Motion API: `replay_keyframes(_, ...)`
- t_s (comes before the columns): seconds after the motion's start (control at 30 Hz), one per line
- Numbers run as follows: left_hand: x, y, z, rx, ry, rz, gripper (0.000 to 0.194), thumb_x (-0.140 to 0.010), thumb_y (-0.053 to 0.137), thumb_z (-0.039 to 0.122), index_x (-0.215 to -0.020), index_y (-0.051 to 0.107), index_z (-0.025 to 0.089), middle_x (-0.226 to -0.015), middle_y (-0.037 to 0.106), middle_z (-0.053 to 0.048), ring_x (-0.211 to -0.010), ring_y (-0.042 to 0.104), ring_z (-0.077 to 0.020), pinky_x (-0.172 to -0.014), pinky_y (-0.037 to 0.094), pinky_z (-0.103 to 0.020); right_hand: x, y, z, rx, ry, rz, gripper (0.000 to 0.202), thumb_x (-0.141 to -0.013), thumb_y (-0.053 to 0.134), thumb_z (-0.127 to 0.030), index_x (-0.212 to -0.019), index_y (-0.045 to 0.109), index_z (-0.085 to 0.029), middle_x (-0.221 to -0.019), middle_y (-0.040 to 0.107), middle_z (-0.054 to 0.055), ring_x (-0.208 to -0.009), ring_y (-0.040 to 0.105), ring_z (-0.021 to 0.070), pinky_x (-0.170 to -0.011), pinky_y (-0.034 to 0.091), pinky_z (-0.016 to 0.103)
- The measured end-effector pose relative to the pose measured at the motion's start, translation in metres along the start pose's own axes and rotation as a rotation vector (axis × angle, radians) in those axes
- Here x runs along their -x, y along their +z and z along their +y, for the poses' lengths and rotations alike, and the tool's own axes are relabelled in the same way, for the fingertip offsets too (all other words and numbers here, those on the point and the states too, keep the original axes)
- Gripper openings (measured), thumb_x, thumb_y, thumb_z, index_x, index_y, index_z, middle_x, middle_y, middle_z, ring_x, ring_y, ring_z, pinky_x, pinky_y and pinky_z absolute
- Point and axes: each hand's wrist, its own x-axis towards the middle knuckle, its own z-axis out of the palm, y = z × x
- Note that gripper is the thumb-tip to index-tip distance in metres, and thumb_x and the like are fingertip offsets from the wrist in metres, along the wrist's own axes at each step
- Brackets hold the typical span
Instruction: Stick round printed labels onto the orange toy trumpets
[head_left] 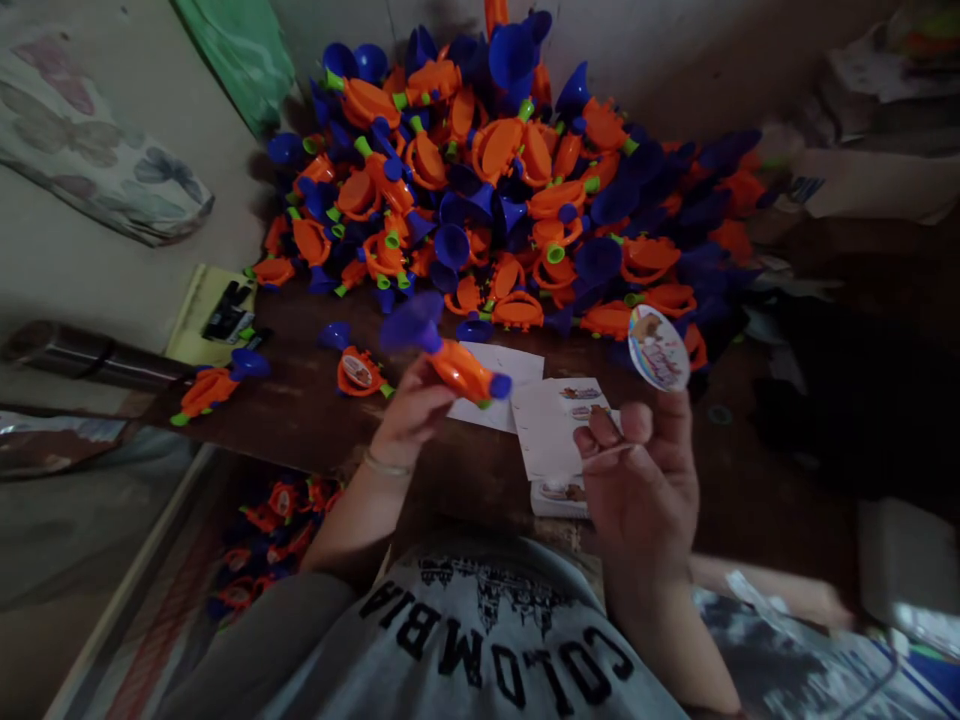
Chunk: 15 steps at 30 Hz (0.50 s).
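My left hand (411, 412) is closed round an orange toy trumpet (463, 368) with a blue bell, held above the dark table; the bell is slightly blurred. On the raised index fingertip of my right hand (649, 490) sits an oval printed sticker (658, 347). The thumb and other fingers of that hand are curled together, with a thin pale edge between them that I cannot make out. Between the hands lie a printed sticker sheet (544, 440), a white sheet (491, 415) and a small stack of sticker sheets (559, 497).
A big heap of toy trumpets (499, 150) covers the table's back. One trumpet with a sticker (358, 371) and another trumpet (206, 390) lie at left, near a brown roll (97, 352). More trumpets (277, 510) fill a space below the table's left edge. Dark cloth (825, 390) is at right.
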Motion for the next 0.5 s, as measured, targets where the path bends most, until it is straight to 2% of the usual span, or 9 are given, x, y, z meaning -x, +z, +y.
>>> replay_keyframes(0.03, 0.010, 0.011, -0.009, 0.013, 0.003, -0.086, 0.051, -0.052, 0.102, 0.034, -0.093, 0.074, 0.020, -0.095, 0.078, -0.005, -0.100, 0.077, -0.0281, -0.096, 0.064, -0.046, -0.002, 0.004, 0.000, -0.047, 0.063, -0.001, 0.051, -0.081, 0.090, -0.030, -0.127, 0.071, -0.042, -0.080, 0.055, -0.007, -0.069, 0.058, 0.0103, -0.068, 0.062, 0.025)
replay_keyframes(0.1, 0.028, 0.032, -0.027, 0.063, 0.053, -0.289, 0.045, -0.067, 0.097, 0.050, -0.091, 0.075, 0.020, -0.104, 0.081, -0.009, -0.125, 0.072, -0.0335, -0.111, 0.058, -0.050, -0.005, 0.012, 0.000, -0.093, 0.141, -0.004, 0.052, -0.078, 0.092, -0.034, -0.126, 0.073, -0.042, -0.081, 0.053, -0.007, -0.067, 0.055, 0.0093, -0.063, 0.060, 0.022)
replay_keyframes(0.13, 0.035, 0.041, -0.035, 0.103, 0.065, -0.352, 0.042, -0.075, 0.092, 0.054, -0.095, 0.075, 0.021, -0.113, 0.081, -0.010, -0.132, 0.070, -0.0334, -0.115, 0.056, -0.051, -0.005, 0.015, 0.001, -0.098, 0.160, -0.001, 0.052, -0.077, 0.093, -0.033, -0.125, 0.073, -0.042, -0.082, 0.054, -0.006, -0.069, 0.056, 0.0091, -0.062, 0.059, 0.021)
replay_keyframes(0.2, 0.048, 0.056, -0.044, 0.163, 0.055, -0.371, 0.035, -0.086, 0.085, 0.049, -0.111, 0.076, 0.026, -0.138, 0.075, -0.008, -0.141, 0.065, -0.0305, -0.119, 0.054, -0.049, -0.004, 0.022, 0.003, -0.090, 0.164, 0.024, 0.051, -0.077, 0.093, -0.030, -0.123, 0.074, -0.042, -0.084, 0.058, -0.007, -0.073, 0.060, 0.0083, -0.065, 0.060, 0.018)
replay_keyframes(0.23, 0.053, 0.060, -0.046, 0.174, 0.033, -0.358, 0.039, -0.087, 0.085, 0.043, -0.122, 0.074, 0.030, -0.152, 0.068, -0.006, -0.145, 0.062, -0.0298, -0.121, 0.053, -0.049, -0.004, 0.025, 0.004, -0.083, 0.151, 0.044, 0.050, -0.077, 0.093, -0.027, -0.121, 0.074, -0.042, -0.085, 0.060, -0.007, -0.076, 0.062, 0.0075, -0.070, 0.061, 0.017)
replay_keyframes(0.3, 0.059, 0.063, -0.044, 0.177, -0.035, -0.385, 0.067, -0.081, 0.090, 0.037, -0.143, 0.064, 0.038, -0.172, 0.049, -0.003, -0.156, 0.051, -0.0321, -0.124, 0.051, -0.051, -0.002, 0.028, 0.007, -0.069, 0.107, 0.084, 0.051, -0.077, 0.092, -0.023, -0.120, 0.074, -0.043, -0.087, 0.064, -0.008, -0.080, 0.065, 0.0061, -0.077, 0.062, 0.016)
replay_keyframes(0.37, 0.060, 0.061, -0.040, 0.165, -0.077, -0.466, 0.090, -0.074, 0.096, 0.040, -0.153, 0.055, 0.041, -0.179, 0.036, -0.003, -0.160, 0.045, -0.0366, -0.125, 0.051, -0.055, -0.002, 0.029, 0.010, -0.052, 0.068, 0.090, 0.053, -0.078, 0.091, -0.021, -0.122, 0.073, -0.044, -0.088, 0.066, -0.009, -0.080, 0.066, 0.0057, -0.079, 0.062, 0.016)
replay_keyframes(0.4, 0.060, 0.059, -0.038, 0.153, -0.069, -0.491, 0.089, -0.074, 0.095, 0.042, -0.154, 0.055, 0.040, -0.179, 0.035, -0.004, -0.159, 0.046, -0.0376, -0.125, 0.050, -0.055, -0.002, 0.029, 0.012, -0.041, 0.053, 0.079, 0.055, -0.078, 0.091, -0.021, -0.123, 0.073, -0.044, -0.089, 0.067, -0.009, -0.079, 0.066, 0.0058, -0.077, 0.062, 0.016)
replay_keyframes(0.5, 0.055, 0.056, -0.040, 0.095, 0.086, -0.447, 0.065, -0.086, 0.087, 0.042, -0.145, 0.062, 0.034, -0.173, 0.046, -0.009, -0.155, 0.052, -0.0346, -0.129, 0.045, -0.054, -0.003, 0.027, 0.014, 0.030, -0.051, 0.082, 0.062, -0.076, 0.089, -0.015, -0.127, 0.071, -0.045, -0.091, 0.068, -0.009, -0.080, 0.067, 0.0060, -0.077, 0.061, 0.016)
